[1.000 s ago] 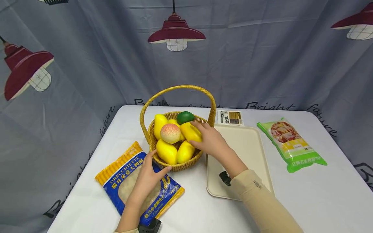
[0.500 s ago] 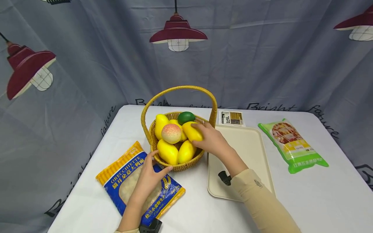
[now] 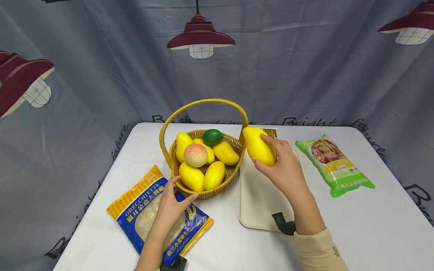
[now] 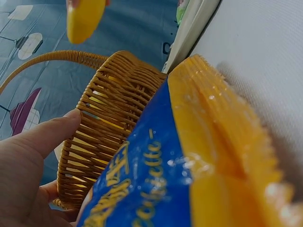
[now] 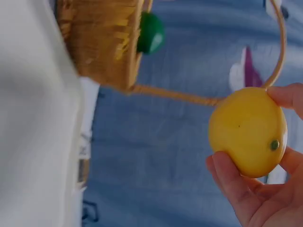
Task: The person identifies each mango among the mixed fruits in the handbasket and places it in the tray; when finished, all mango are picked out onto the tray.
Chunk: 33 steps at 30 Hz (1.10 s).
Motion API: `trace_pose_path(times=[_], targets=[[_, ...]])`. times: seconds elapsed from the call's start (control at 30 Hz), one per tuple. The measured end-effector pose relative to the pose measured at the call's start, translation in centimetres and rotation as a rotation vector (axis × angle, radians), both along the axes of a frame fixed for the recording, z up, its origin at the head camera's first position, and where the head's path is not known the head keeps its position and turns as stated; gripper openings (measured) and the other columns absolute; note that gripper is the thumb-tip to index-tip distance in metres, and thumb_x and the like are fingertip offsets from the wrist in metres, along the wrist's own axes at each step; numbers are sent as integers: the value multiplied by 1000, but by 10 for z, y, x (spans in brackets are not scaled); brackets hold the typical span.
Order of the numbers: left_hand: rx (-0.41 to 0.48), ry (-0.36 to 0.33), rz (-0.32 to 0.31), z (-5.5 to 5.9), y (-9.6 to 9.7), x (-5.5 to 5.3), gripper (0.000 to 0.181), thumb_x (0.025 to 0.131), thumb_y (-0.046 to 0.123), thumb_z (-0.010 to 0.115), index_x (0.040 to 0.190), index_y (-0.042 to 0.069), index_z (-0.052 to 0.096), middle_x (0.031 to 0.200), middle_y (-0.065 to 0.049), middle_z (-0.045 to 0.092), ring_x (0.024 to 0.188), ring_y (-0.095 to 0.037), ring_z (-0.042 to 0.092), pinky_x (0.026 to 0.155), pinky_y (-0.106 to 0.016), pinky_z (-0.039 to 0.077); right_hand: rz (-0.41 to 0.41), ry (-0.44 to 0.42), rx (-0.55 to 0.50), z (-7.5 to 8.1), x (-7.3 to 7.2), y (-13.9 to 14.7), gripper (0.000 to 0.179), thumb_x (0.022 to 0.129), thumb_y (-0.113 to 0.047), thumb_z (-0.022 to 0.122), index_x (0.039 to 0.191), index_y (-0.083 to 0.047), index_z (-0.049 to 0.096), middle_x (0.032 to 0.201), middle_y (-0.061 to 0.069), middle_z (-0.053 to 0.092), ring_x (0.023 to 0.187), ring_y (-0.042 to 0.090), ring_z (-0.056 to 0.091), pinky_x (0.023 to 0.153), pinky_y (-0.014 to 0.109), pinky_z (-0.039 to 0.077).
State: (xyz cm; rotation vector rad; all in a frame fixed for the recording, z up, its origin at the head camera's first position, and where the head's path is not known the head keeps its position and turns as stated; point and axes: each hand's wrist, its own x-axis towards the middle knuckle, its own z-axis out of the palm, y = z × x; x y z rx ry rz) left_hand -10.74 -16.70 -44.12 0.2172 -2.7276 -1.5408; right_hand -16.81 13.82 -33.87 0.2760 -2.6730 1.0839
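In the head view a yellow mango [image 3: 259, 146] is gripped between the thumb and fingers of my right hand [image 3: 286, 171], raised above the beige tray just right of the basket. The right wrist view shows the mango [image 5: 246, 127] end-on, its small green stem spot visible. My left hand [image 3: 171, 205] holds the near left rim of the wicker basket [image 3: 209, 194], its thumb [image 4: 57, 130] against the woven side in the left wrist view. Inside the basket lie several yellow mangoes [image 3: 225, 153], a peach [image 3: 195, 155] and a dark green fruit [image 3: 212, 137].
A blue and yellow orecchiette bag [image 3: 139, 203] lies under my left forearm. The beige tray [image 3: 261, 205] sits right of the basket, and a green food bag [image 3: 335, 165] lies farther right. The basket's tall handle [image 3: 215, 100] arches over the fruit.
My right hand has lifted the mango out of the basket and carried it right, over the tray. Another mango shows where it was. My left hand stays at the rim.
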Motion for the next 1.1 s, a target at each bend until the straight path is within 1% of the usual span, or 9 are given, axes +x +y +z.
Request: trace_pose_path(times=[0.07,0.13,0.2,0.3,0.43,0.6,0.67,0.77,1.1], targets=[[0,6,4,0,-1,0,90,78,55,74,147,19,28,153,-12,24,133,-38,37,104,-55,35,-42,2,-10,-2,-4,8,64,85,-29,72,143,-19,47,133,18,45,109,38,50,83,56,47],[2,8,6,1,-1,0,90,79,54,74,147,19,27,153,-13,24,133,-38,36,104,-55,35,-72,-18,-13,-9,-12,13,65,86,-31,71,144,-17,45,132,21,45,108,39,49,84,57,46],[5,7,7,0,-1,1,90,79,53,74,147,18,27,153,-14,23,133,-39,36,104,-55,35,-103,-57,-16,-22,-21,15,67,86,-32,71,145,-16,44,132,22,44,106,39,49,85,57,45],[3,5,8,0,-1,1,90,80,53,74,148,19,26,153,-14,23,134,-39,36,103,-56,35,-133,-136,-2,-46,-37,13,68,87,-33,68,146,-14,42,130,24,44,103,39,49,84,55,44],[-12,20,12,-2,-1,0,90,79,55,73,147,19,27,153,-14,24,133,-39,37,102,-57,36,-127,-230,38,-72,-55,6,68,86,-34,66,146,-13,41,126,26,45,100,40,52,82,55,43],[-18,26,11,-3,1,0,90,79,54,73,147,18,27,153,-14,24,132,-38,38,102,-57,36,-88,-318,62,-92,-66,-6,70,86,-36,65,147,-15,38,129,27,41,103,44,52,87,58,43],[-17,23,8,-3,2,0,90,79,54,74,147,18,27,153,-14,24,133,-38,38,102,-57,36,-88,-333,66,-97,-68,-8,71,86,-35,64,148,-14,37,131,27,40,104,46,52,89,59,42],[-23,21,6,-4,3,0,90,79,53,74,147,19,27,153,-13,24,133,-37,38,102,-57,36,-106,-333,65,-100,-69,-9,71,85,-34,65,148,-14,37,131,27,39,103,47,52,89,60,42],[-25,31,9,-4,1,2,89,79,54,74,147,20,27,153,-13,24,133,-38,37,101,-58,37,-109,-321,65,-100,-73,-18,70,87,-32,65,147,-12,36,130,28,37,101,49,53,88,59,44]])
